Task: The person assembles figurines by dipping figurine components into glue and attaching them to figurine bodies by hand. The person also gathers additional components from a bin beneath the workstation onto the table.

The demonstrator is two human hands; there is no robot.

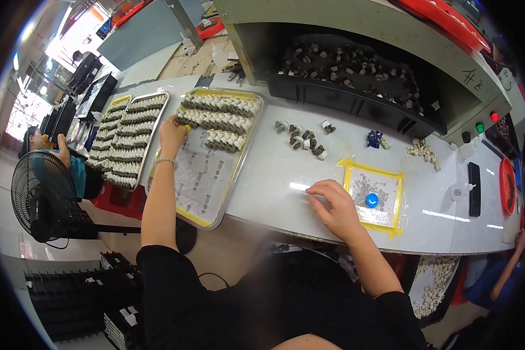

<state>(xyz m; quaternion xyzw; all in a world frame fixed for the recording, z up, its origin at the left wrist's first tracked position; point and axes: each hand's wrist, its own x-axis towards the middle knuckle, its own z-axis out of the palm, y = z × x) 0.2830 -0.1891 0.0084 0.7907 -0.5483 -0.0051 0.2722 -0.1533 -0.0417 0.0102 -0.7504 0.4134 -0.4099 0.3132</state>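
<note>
My left hand reaches over a metal tray with a yellow-edged lining sheet. Its fingers are pinched at the left end of a row of small grey-and-white parts; whatever they hold is hidden, and a bit of yellow shows at a fingertip. Several rows fill the far part of this tray. My right hand hovers above the white table, fingers apart and holding nothing. Just right of it lies a yellow-taped square with a round blue cap-like piece on it. Beyond sit loose grey-and-white parts.
A full second tray stands at left, near a black fan and a seated person. A black bin of parts sits under a grey housing. Off-white pieces, a dark blue object and a clear bottle are at right.
</note>
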